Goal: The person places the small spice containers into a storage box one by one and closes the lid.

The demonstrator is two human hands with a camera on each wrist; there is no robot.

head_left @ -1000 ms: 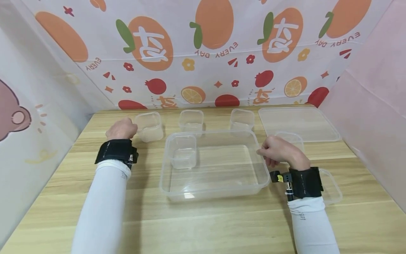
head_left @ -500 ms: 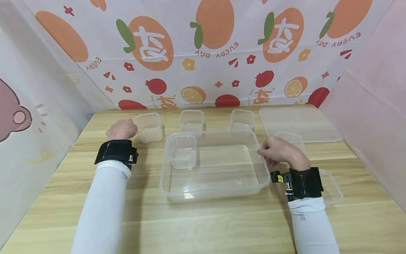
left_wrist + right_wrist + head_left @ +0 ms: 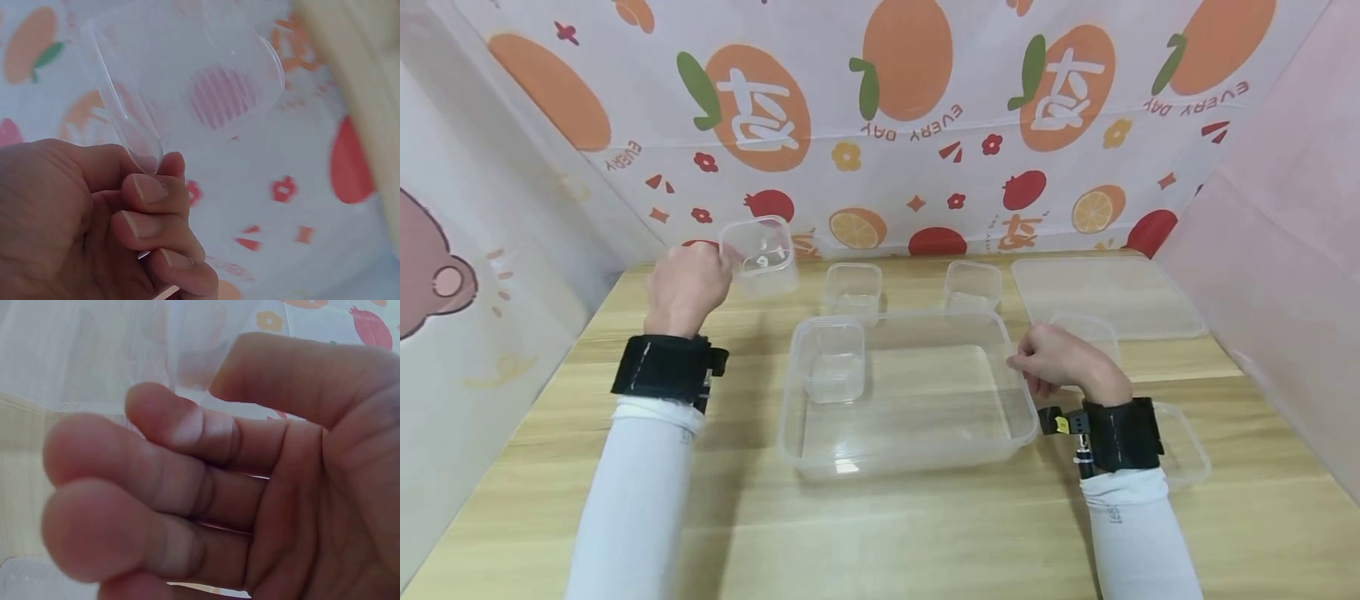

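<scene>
My left hand point(image 3: 688, 287) pinches the rim of a small clear plastic container point(image 3: 767, 271), raised at the back left. In the left wrist view, thumb and curled fingers meet at the edge of this container point(image 3: 181, 94). A large clear rectangular container point(image 3: 917, 458) stands mid-table, with another small container point(image 3: 835, 379) inside its left back corner. At its right rim, my right hand point(image 3: 1060, 358) holds the wall, thumb over the inner side and fingers outside. The right wrist view shows the bent fingers point(image 3: 169, 456) close up beside the blurred plastic wall.
Two small clear containers, one left point(image 3: 853, 287) and one right point(image 3: 973, 283), stand behind the large one. A large flat lid point(image 3: 1108, 292) lies at the back right. Another small container point(image 3: 1090, 333) is partly behind my right hand, and a small clear lid point(image 3: 1180, 450) lies by that wrist.
My left hand has lifted the small container off the table at the back left, carrying it up and slightly right. My right hand and the large container stay where they were.
</scene>
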